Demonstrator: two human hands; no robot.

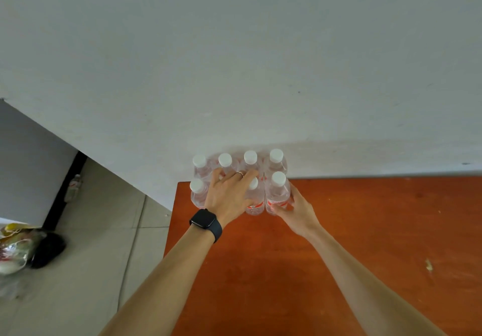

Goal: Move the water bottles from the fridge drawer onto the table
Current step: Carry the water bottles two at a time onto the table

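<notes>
Water bottles (275, 164): clear plastic with white screw caps, standing upright in 2 rows, packed so they touch. 7 caps show, 4 in the back row and 3 in the front.
Location: far left corner of the table (339, 231), with the back row against the white wall (234, 61).
Labels: red and white bands low on the bottles. The print is too small and blurred to read, so no brand can be made out.
Front-right bottle (277, 192): upright, at the right end of the front row, touching its neighbours.
Right hand (296, 213): grips the front-right bottle low down, with the thumb across the near side by the label and the fingers (293, 193) curled round its right side.
Left hand (229, 192): laid over the middle of the group, fingers (230, 176) spread wide and fairly straight, their tips reaching the back-row bottles. What lies under the palm is hidden.
Worn items: gold ring (240, 174) on a left finger, and a black smartwatch (206, 221) on the left wrist.
Table surface: orange-brown wood, with a pale scuff near the right edge.
Floor (91, 257): pale tiles, left of the table.
Floor items: 1 more bottle (74, 187) lying by the wall base, a crumpled plastic bag (15, 249) and a black object (49, 249) at the lower left.
</notes>
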